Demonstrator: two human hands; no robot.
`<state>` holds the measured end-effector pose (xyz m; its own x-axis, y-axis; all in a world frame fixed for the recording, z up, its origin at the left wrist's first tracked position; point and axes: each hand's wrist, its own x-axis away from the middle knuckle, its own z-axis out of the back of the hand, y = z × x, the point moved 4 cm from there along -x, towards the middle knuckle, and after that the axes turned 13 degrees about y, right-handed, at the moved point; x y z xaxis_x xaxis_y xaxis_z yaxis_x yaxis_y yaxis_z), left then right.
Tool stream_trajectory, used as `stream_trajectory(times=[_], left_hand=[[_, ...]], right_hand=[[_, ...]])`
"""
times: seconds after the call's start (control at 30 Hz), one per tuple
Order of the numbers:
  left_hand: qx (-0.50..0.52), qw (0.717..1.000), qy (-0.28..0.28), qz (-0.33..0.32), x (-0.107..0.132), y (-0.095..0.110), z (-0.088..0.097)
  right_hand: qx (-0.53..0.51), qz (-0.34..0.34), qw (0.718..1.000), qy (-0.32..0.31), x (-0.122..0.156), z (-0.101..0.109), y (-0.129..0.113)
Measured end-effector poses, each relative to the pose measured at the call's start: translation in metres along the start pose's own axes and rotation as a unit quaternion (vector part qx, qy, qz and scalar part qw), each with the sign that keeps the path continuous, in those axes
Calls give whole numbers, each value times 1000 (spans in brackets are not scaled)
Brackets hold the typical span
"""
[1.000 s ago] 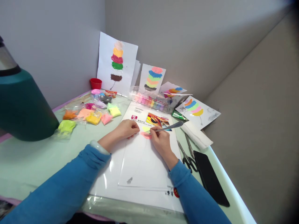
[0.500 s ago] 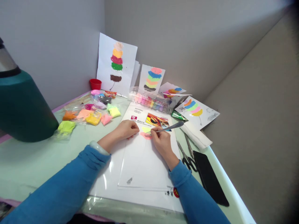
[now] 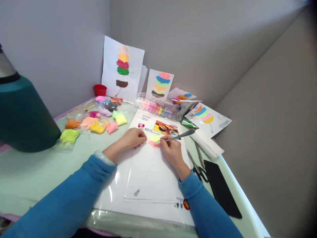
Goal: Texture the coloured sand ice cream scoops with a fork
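Note:
My right hand (image 3: 171, 150) is closed round a metal fork (image 3: 182, 135), its handle pointing up to the right. The fork's tines meet a flat patch of pink clay (image 3: 154, 144) on a white sheet of paper (image 3: 151, 175). A yellow clay patch (image 3: 155, 137) borders the pink one on its far side. Just left of these patches, my left hand (image 3: 135, 137) rests on the paper with its fingers curled together. Whatever may be between those fingertips is hidden. A faint pencil line runs down the sheet, which lies over a larger printed paper pack (image 3: 111, 191).
Bags of coloured clay (image 3: 99, 125) lie at left, near a red cup (image 3: 100, 90) and a large green bottle (image 3: 27, 115). Scissors (image 3: 200, 170), a black phone-like slab (image 3: 223, 188) and a white tissue roll (image 3: 208, 143) lie right. Feather pictures (image 3: 122, 67) stand behind.
The view has shifted very slightly. The fork and both hands stay in nearly the same place, with the tines still at the pink clay.

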<state>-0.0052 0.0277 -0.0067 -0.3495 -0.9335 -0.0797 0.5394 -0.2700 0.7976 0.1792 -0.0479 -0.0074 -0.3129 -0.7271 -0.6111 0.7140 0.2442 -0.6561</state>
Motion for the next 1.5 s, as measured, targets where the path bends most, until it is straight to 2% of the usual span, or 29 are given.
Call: stream_trajectory(times=[0.37, 0.57, 0.87, 1.5], left_hand=[[2, 1000, 0, 28, 3, 6, 3], [-4, 1000, 0, 16, 3, 6, 2], [1, 1000, -3, 31, 3, 5, 2], [4, 1000, -2, 9, 2, 3, 1]], right_hand=[[-10, -14, 1000, -22, -2, 2, 6], [-20, -16, 999, -25, -2, 4, 9], [-25, -21, 999, -30, -4, 6, 13], [-24, -31, 999, -18, -7, 12, 16]])
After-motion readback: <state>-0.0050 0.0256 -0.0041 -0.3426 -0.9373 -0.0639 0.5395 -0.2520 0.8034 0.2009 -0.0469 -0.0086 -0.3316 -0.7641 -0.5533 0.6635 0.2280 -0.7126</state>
